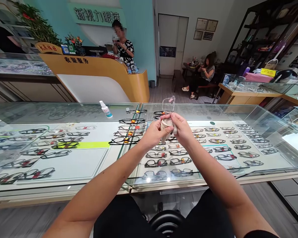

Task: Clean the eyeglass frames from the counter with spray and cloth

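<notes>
Above the glass counter (64, 112), both my hands meet on a pair of clear-framed glasses (168, 105) and a beige cloth (166, 127). My left hand (154, 134) is closed around the cloth, which wraps the lower lens. My right hand (180, 127) pinches the same lens and cloth from the other side. The upper lens and a pinkish temple tip stick up above my fingers.
A small spray bottle (106, 109) stands on the counter top, left of my hands. Several black frames (129, 130) lie on the glass; rows more sit in the case below. One person stands behind the yellow reception desk (99, 74), another sits at the back right.
</notes>
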Demonstrator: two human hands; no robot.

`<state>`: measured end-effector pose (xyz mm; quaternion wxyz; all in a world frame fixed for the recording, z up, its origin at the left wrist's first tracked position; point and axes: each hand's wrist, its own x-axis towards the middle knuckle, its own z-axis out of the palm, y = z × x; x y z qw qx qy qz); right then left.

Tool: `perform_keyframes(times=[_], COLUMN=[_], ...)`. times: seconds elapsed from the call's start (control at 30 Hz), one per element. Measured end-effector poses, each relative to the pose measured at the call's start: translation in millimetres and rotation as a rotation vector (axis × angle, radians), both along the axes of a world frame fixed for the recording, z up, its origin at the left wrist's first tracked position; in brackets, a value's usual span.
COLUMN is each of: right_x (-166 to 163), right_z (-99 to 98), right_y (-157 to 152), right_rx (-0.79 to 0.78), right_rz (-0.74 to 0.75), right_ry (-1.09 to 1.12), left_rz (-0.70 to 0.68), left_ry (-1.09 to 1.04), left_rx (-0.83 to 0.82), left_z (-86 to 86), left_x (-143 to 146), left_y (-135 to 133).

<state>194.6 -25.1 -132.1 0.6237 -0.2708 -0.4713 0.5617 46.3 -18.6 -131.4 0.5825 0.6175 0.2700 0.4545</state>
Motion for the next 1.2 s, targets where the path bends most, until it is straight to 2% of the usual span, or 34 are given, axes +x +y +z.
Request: perform_keyframes(times=[0.17,0.33,0.43,0.6,0.73,0.9,1.07,1.2], right_x=[-6.0,-15.8,-16.8,-11.7,-6.5,8.9,23.2,23.9], right_z=[1.3,2.7,5.6,9.2,10.3,13.5,12.8,13.3], right_y=[-3.1,-13.0,-17.4,-18.6,-16.3,-8.4,-4.7,-7.3], right_rx=[-0.018,-0.014,0.007,0.012,0.025,0.051,0.164,0.17], right_rz=[-0.023,-0.033,-0.016,-0.054,-0.078,-0.107,-0.046,0.047], right_ry=[0.037,0.003,-0.026,0.036,0.029,-0.013,-0.208,-0.376], left_rz=[0.076,0.233,0.282,0.246,0.199,0.371,0.41,0.301], left_ry=[-0.041,-0.076,-0.059,-0.126,-0.192,-0.211,-0.204,-0.152], left_rx=[0.104,0.107,0.119,0.168,0.156,0.09,0.105,0.109], left_z=[-2.4,-3.6,-0.8,3.6,-2.8,-8.8,4.5,15.6], left_x=[6.2,9.6,9.3,13.0,13.6,-0.8,-17.2,-20.6], left_y=[-6.2,-11.8,-13.6,-15.2,-9.0,12.4,23.7,18.9])
